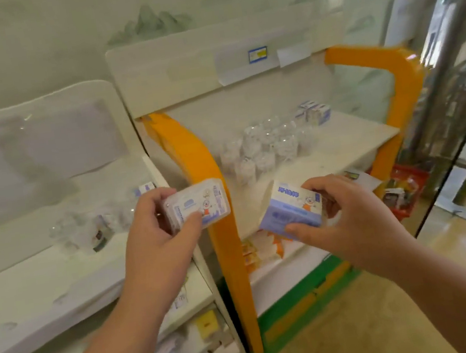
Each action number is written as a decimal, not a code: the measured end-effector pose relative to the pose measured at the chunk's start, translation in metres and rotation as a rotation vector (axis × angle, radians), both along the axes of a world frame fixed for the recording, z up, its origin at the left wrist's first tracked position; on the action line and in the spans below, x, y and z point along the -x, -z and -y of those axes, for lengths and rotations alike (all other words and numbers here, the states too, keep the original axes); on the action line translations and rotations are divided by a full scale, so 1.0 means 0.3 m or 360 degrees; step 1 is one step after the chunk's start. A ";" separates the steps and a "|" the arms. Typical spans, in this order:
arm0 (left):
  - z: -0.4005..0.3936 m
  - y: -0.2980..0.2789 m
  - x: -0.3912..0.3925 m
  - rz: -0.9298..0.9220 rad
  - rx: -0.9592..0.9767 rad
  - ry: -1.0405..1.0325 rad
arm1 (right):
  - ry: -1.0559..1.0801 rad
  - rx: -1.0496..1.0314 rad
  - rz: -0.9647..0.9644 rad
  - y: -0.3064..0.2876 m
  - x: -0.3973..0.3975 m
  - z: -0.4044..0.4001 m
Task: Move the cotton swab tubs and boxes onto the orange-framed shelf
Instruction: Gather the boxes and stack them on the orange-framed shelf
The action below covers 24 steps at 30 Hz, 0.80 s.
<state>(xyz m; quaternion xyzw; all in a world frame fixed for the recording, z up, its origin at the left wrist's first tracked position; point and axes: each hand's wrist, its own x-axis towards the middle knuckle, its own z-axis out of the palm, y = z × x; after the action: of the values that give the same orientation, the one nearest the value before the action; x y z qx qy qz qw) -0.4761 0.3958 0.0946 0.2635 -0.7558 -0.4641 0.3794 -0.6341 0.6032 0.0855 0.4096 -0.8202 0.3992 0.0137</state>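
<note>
Boxes were both in hand: left hand (155, 229) gripped one box (195, 205), right hand (348, 220) pinched another (290, 207) short of the orange-framed shelf (341, 143); that loose fingertip pinch risked a drop onto the tubs (266, 147) beyond.

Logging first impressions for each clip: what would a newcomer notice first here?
Two hands fill the foreground, each holding a box: the left hand grips a clear box, the right hand a blue box. Behind them stands the orange frame, its shelf holding clear tubs.
</note>
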 end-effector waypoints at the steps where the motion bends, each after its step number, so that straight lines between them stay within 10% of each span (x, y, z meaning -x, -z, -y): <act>1: -0.037 0.005 0.033 0.0007 0.0008 0.0032 | 0.0027 -0.0013 0.0010 0.006 0.031 -0.042; 24: -0.202 0.080 1.104 0.0195 0.0047 0.0371 | 0.0401 -0.0265 0.0126 0.051 0.941 -0.308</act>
<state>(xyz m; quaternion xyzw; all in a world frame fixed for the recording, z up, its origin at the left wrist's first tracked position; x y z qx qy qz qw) -0.8073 0.4564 0.0706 0.1962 -0.8098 -0.4768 0.2799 -0.9164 0.6957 0.0703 0.2871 -0.8953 0.3407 -0.0028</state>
